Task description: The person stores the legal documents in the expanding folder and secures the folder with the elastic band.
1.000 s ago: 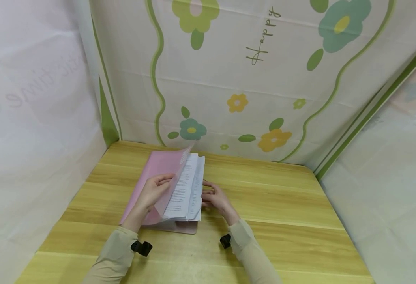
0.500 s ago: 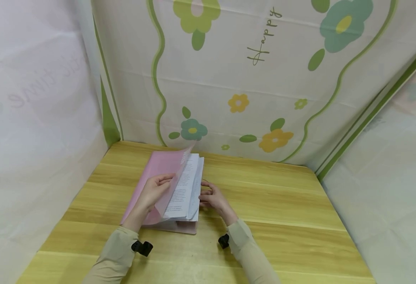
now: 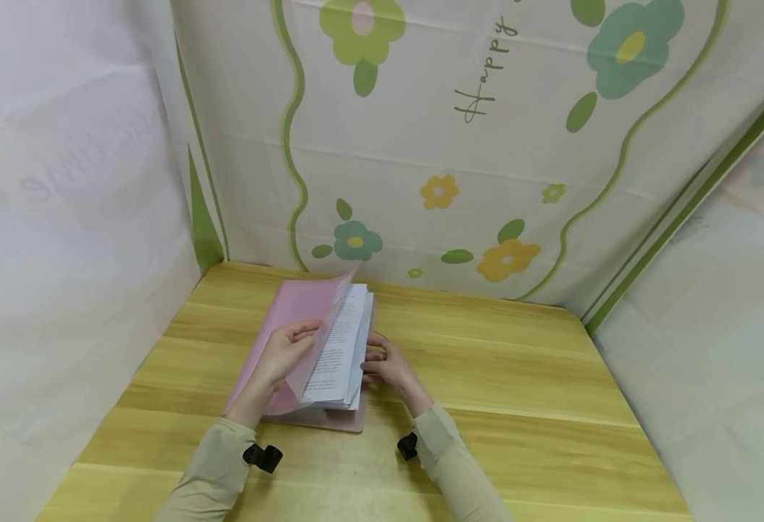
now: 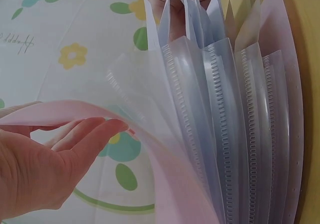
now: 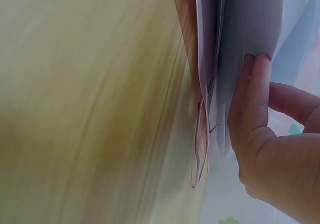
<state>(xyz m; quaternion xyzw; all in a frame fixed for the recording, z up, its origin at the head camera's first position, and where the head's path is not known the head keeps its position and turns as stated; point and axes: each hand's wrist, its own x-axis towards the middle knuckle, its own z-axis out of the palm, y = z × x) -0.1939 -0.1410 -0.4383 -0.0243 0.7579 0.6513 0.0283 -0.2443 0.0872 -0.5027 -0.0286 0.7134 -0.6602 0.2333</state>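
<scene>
A pink folder [image 3: 299,301] lies on the table, its front cover raised. My left hand [image 3: 283,351] pinches that cover between thumb and fingers. Several clear pockets [image 4: 220,104] fan out inside, as the left wrist view shows. Printed papers [image 3: 338,355] stick out past the pockets along the right side. There my right hand [image 3: 391,368] holds the edges of the papers, thumb on one side and fingers on the other. A thin elastic cord [image 5: 196,154] loops off the back cover's edge, below the right hand's fingers in the right wrist view.
The wooden table [image 3: 506,377] extends around the folder. A white cloth wall [image 3: 388,145] with printed flowers rises right behind it, and further cloth walls stand at left and right. Black cameras [image 3: 263,458] sit on both wrists.
My right hand has moved slightly left, and the papers' right edges have shifted inward with it, so more of the back cover shows. The left hand keeps the front cover raised.
</scene>
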